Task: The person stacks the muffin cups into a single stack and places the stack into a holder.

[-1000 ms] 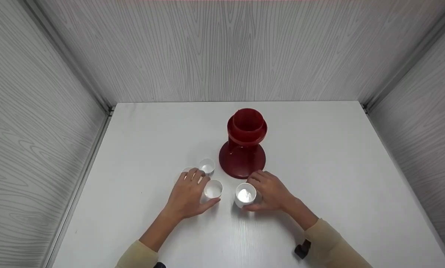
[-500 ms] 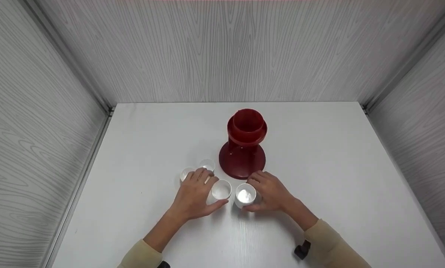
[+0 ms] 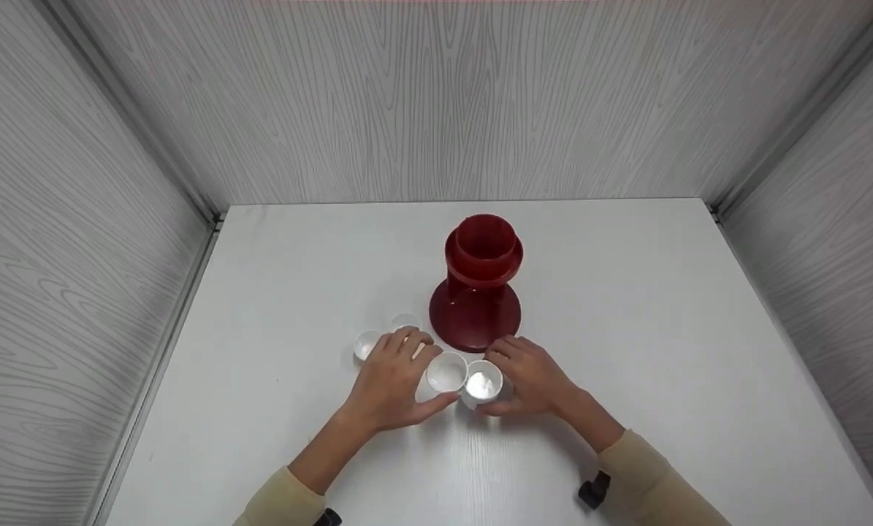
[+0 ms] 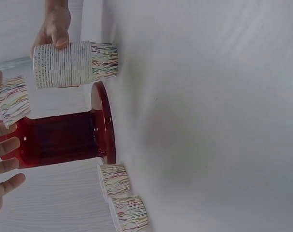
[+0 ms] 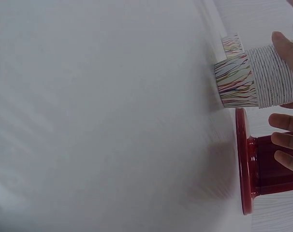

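Note:
My left hand point(image 3: 391, 380) pinches a single white paper cup point(image 3: 447, 372) between thumb and index finger. Coloured wavy lines run round its side in the left wrist view. Held off the table, this cup is close beside the top of a tall stack of nested paper cups point(image 4: 69, 63). The stack stands upright on the table, with my right hand point(image 3: 530, 376) gripping it near its upper end. Behind the hands rises a red stand point(image 3: 473, 318) with a round base and a ring-shaped top. Two more paper cups, one here point(image 4: 115, 181), stand beyond my left hand.
The white table point(image 3: 626, 314) is bounded by a grey wood-grain panel point(image 3: 436, 102) at the back and by further panels at both sides. The stand's base point(image 5: 243, 164) lies close behind the cup stack.
My left hand has moved right with the paper cup, bringing it up beside the stack. One cup behind that hand has come into fuller view. My right hand and the stack have stayed put.

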The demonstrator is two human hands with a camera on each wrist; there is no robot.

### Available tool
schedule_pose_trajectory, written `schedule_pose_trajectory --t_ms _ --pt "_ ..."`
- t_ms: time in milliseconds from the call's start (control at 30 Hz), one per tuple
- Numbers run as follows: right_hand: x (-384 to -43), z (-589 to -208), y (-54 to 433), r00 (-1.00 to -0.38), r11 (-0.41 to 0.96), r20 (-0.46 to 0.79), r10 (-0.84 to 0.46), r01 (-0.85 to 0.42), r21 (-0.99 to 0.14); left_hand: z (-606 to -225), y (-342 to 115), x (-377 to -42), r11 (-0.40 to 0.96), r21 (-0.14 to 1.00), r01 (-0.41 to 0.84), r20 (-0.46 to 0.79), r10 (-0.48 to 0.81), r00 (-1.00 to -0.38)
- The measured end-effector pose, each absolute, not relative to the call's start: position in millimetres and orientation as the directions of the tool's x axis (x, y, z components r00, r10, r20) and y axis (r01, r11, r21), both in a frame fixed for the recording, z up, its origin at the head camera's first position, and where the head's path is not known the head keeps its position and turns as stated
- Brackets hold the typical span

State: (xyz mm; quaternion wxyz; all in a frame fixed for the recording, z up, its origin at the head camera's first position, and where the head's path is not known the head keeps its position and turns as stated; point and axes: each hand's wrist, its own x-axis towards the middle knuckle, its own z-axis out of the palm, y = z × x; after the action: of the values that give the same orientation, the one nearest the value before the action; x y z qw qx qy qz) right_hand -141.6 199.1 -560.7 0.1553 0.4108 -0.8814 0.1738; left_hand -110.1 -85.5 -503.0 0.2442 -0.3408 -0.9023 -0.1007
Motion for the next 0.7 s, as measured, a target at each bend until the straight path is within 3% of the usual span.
schedule_pose_trajectory --t_ms 400,700 --pt "-144.4 -561.9 199.2 -0.587 0.591 0.449 -0.674 -0.793 -0.149 -501.3 -60.8 -113.2 0.704 -0.033 0.709 0.522 0.617 -0.588" --pt "-144.0 -563.1 198.0 -0.590 0.594 0.446 -0.673 -0.790 -0.149 -506.6 -46.8 -115.6 0.689 -0.006 0.725 0.539 0.613 -0.578"
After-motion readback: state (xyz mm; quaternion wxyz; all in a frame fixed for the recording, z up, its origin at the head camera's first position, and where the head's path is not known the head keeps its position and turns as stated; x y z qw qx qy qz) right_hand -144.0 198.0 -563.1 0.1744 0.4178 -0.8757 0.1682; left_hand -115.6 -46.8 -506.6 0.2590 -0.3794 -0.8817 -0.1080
